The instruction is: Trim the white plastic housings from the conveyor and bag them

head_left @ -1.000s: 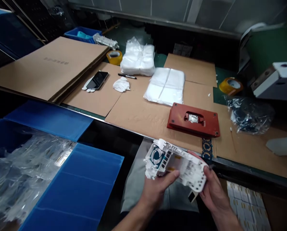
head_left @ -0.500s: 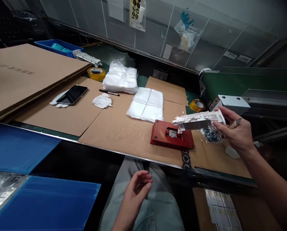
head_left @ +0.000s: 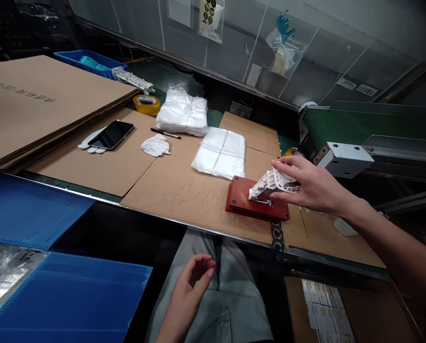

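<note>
My right hand [head_left: 305, 186] grips a white ribbed plastic part [head_left: 272, 183] by its wider end. The part slants down to the left, its narrow end at the recess of a red block fixture [head_left: 239, 199] near the table's front edge. Whether that end is seated in the recess I cannot tell. A small metal piece [head_left: 264, 202] shows at the recess, partly covered by the part. My left hand [head_left: 193, 286] hovers above my lap, fingers curled loosely and apart from the thumb, holding nothing.
White plastic-bag bundles [head_left: 220, 152] lie behind the fixture. To the left are a phone [head_left: 112, 135], a white glove [head_left: 155, 145], a pen [head_left: 165, 133], yellow tape [head_left: 146, 105] and stacked cardboard [head_left: 55, 109]. A green conveyor [head_left: 359, 126] with a white bracket [head_left: 344, 159] stands right.
My right hand has moved left and tilted the white plastic part from nearly level to slanting down onto the red fixture. My left hand has shifted slightly left, still empty.
</note>
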`<state>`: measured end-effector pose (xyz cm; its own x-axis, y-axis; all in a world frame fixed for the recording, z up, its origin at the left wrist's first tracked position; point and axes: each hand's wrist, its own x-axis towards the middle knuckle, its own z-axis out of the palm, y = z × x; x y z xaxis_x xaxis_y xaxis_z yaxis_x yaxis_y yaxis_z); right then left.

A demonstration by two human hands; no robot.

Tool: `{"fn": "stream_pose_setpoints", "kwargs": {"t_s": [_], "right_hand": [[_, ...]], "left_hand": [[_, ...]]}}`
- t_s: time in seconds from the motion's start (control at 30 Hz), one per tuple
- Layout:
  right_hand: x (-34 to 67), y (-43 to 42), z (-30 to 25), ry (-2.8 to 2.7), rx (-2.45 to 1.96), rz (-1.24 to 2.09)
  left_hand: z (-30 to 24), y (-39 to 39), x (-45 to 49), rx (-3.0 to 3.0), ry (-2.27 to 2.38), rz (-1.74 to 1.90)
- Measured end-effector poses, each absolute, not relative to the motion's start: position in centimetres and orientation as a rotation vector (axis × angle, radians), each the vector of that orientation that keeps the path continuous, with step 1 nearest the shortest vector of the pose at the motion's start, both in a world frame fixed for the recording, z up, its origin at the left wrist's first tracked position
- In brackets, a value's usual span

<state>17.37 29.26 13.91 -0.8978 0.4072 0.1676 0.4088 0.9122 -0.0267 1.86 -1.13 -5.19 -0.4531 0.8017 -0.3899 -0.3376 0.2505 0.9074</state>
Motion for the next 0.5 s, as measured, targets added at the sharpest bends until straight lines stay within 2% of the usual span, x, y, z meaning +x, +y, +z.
{"fn": "stream_pose_setpoints", "kwargs": {"t_s": [0.2,0.37,0.5], "right_hand": [[17.7,31.1,16.6,-3.094,-0.518,0.307],[17.6,31.0,17.3,-3.083,-0.529,0.430],[17.6,30.6,16.8,-3.062,-0.552,0.443]], "left_hand": [[-1.0,3.0,1.3,0.885,1.497,1.483],[3.2,14.2,-0.2,1.448,1.423,1.583],[4.1,22.4,-0.6,1.673,1.170,1.457]]}}
